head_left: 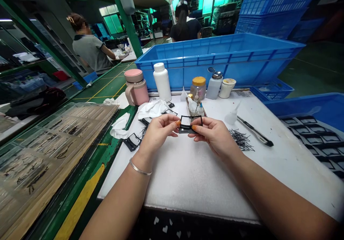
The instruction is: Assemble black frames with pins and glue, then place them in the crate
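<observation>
Both hands pinch a small black rectangular frame [184,127] with a see-through window, held above the white tabletop. My left hand [164,127] grips its left side between thumb and fingers. On the right side, my right hand [211,130] closes on it the same way. Behind my left hand lie white cloths [153,109] and more black frames [132,141], beside a bunch of thin black strips. Another pile of black strips [242,139] sits to the right of my right hand, close to a box cutter [255,130].
A blue crate [220,61] spans the table's back, behind a pink mug [137,89], a white bottle [162,82], jars and a pump dispenser [214,86]. Black frames [317,136] fill a bin at right. Clear trays [53,143] lie left. Two people [92,50] are farther back.
</observation>
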A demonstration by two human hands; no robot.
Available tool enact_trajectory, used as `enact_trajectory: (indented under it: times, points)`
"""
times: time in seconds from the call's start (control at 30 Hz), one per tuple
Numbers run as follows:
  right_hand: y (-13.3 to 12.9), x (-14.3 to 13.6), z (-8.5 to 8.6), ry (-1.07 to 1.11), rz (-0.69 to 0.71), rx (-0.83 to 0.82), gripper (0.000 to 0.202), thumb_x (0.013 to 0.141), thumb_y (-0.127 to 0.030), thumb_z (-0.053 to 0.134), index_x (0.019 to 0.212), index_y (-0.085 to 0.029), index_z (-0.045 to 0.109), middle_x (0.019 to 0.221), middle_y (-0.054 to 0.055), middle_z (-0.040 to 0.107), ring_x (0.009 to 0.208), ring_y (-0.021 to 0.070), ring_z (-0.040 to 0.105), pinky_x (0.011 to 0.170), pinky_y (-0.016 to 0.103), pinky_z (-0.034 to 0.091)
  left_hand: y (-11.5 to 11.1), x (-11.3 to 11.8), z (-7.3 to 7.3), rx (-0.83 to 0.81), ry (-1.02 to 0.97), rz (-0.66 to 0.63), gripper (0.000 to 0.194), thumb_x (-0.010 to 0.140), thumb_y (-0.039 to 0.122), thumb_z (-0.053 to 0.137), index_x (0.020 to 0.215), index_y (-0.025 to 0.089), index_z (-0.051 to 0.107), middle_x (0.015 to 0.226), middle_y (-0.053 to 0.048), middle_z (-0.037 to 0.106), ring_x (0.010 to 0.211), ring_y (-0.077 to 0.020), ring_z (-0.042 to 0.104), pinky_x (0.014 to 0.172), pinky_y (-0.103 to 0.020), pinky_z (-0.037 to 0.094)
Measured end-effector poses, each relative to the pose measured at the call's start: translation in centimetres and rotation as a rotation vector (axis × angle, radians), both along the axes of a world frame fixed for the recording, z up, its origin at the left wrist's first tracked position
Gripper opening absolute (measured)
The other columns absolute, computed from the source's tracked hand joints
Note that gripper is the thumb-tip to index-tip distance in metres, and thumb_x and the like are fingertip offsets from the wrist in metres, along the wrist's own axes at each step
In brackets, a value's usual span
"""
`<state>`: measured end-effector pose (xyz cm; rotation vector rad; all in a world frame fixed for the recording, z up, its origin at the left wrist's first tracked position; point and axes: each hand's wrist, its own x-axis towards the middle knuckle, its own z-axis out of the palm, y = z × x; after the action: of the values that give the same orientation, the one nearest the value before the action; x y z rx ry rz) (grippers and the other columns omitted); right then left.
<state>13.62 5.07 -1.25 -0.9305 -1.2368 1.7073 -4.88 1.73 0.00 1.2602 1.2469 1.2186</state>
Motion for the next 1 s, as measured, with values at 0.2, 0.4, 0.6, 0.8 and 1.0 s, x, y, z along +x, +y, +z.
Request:
enact_trajectory:
  times: [0.2,0.4,0.6,0.8,1.0]
  points:
    - [0.1,-0.2,-0.1,0.014,0.021,-0.01,0.02,0.071,-0.027,0.076,0.084,-0.015,0.066,0.083,0.003,0.069,0.07,0.0153,0.071,0.054,0.017,0.054,0.1,0.1,-0.1,0.02,0.016,-0.006,0.026,0.077,0.033,0.073,0.089,0.012,0.066,0.078,-0.003,0.065,0.066,-0.0116,0.062,0.057,-0.02,0.054]
    - [0.1,-0.1,-0.3,0.023,0.057,-0.023,0.022,0.076,-0.033,0.074,0.089,-0.016,0.069,0.089,0.005,0.07,0.072,0.0169,0.072,0.053,0.017,0.053,0.3,-0.1,-0.4,0.039,0.015,0.013,0.026,0.076,0.034,0.074,0.085,0.012,0.066,0.075,-0.003,0.065,0.062,-0.0108,0.06,0.056,-0.02,0.053]
    - [0.5,0.1,-0.3,-0.013,0.045,-0.056,0.028,0.082,-0.041,0.065,0.089,-0.014,0.071,0.086,0.01,0.074,0.064,0.0168,0.071,0.047,0.017,0.049,0.5,-0.6,-0.7,0.041,0.015,0.009,0.026,0.076,0.036,0.074,0.085,0.013,0.067,0.074,-0.003,0.065,0.062,-0.0111,0.059,0.057,-0.021,0.053]
    - [0.6,0.6,0.0,-0.039,0.013,0.014,0.03,0.08,-0.042,0.066,0.075,-0.012,0.07,0.067,0.007,0.071,0.052,0.0116,0.064,0.044,0.016,0.044,0.1,-0.3,-0.3,0.077,0.133,0.067,0.029,0.082,0.04,0.068,0.095,0.014,0.068,0.081,-0.006,0.068,0.072,-0.0156,0.064,0.062,-0.024,0.056]
    - [0.7,0.7,0.3,-0.035,-0.098,0.041,0.032,0.079,-0.039,0.065,0.066,-0.011,0.07,0.06,0.007,0.068,0.047,0.0093,0.058,0.041,0.016,0.04,-1.1,1.1,0.5,0.71,0.745,0.186,0.038,0.078,0.032,0.075,0.112,0.02,0.064,0.119,-0.009,0.064,0.114,-0.0255,0.058,0.098,-0.041,0.051]
